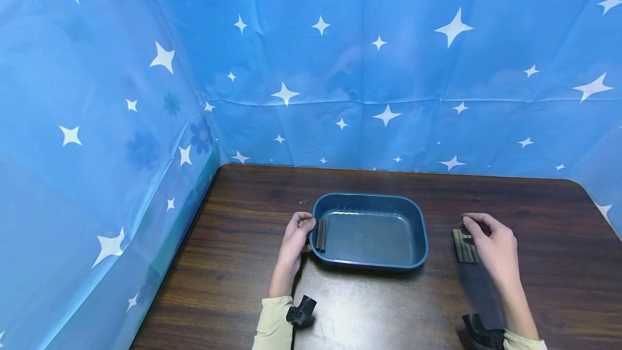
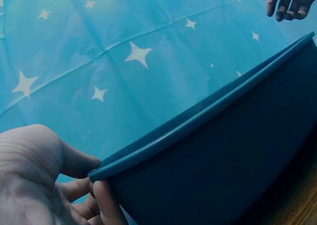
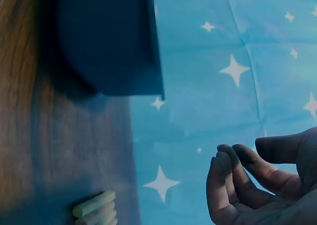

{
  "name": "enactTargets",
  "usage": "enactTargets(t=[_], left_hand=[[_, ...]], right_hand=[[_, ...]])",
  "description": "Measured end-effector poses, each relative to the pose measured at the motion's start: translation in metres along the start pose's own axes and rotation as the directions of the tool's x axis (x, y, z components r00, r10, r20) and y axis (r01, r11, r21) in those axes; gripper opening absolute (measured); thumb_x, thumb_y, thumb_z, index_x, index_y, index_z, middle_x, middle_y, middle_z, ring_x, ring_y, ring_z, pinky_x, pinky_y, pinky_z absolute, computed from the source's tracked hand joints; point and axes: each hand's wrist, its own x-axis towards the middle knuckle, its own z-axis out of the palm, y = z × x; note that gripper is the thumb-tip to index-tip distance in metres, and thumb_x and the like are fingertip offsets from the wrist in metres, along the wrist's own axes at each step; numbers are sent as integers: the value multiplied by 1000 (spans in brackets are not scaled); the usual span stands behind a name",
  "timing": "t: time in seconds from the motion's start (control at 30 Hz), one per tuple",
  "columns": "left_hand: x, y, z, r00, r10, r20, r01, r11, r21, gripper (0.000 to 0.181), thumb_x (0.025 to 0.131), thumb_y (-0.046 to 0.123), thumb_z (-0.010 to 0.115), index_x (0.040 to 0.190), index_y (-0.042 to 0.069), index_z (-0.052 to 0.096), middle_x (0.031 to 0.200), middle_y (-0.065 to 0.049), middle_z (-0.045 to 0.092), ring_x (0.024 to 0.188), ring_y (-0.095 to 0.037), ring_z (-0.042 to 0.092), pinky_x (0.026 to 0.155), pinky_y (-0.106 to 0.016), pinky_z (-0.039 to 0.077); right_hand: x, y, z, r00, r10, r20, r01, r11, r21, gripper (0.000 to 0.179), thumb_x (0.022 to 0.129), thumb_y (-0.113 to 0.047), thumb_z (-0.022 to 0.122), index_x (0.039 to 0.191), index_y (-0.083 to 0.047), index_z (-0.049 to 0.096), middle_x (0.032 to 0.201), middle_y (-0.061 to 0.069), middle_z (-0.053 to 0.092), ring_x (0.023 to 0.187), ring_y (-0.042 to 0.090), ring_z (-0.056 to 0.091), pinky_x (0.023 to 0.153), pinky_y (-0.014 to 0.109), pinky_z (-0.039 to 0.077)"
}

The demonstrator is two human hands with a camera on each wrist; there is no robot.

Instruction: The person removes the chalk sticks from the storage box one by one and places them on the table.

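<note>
A dark blue rectangular plastic basin [image 1: 370,266] stands mid-table. My left hand [image 1: 293,236] pinches its left rim; the left wrist view shows the thumb [image 2: 79,163] at the rim and fingers beneath it. Dark short sticks [image 1: 322,235] lie side by side along the basin's left inner wall. To the right of the basin, my right hand [image 1: 497,244] hovers over a row of short chalk-like sticks [image 1: 465,254], partly hidden by it in the head view. Pale yellow stick ends [image 3: 96,208] show in the right wrist view. The right fingers are loosely bent, apart from the thumb, with nothing between them.
The dark wood-grain table [image 1: 233,242] has rounded far corners. Blue cloth [image 1: 301,58] with white stars hangs behind it and along its left side. Black wrist cameras [image 1: 301,310] are strapped at both sleeves, close over the tabletop.
</note>
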Motion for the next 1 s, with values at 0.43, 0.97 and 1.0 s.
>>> enactTargets(t=[0.43,0.97,1.0], left_hand=[[1,-2,0,1000,4,-22,-4,1000,11,27,95,15,53,116,0,48,97,-9,53,72,-15,44,46,-22,37],[-5,6,0,1000,-5,-3,5,1000,-20,26,95,13,53,116,-2,47,100,-12,54,69,-14,45,44,-19,37],[-5,6,0,1000,-3,-1,3,1000,-20,25,95,13,53,116,-2,47,100,-13,54,69,-14,46,44,-19,37]], right_hand=[[-5,-33,12,996,-70,49,64,991,116,40,99,-37,49,118,-6,64,101,14,67,83,7,62,67,20,51],[-7,-53,49,984,-87,158,47,970,239,35,101,-28,49,116,0,62,101,18,66,86,15,65,70,24,55],[-8,-54,53,981,-101,166,57,966,254,34,101,-27,49,116,1,62,101,18,66,85,14,65,71,24,55]])
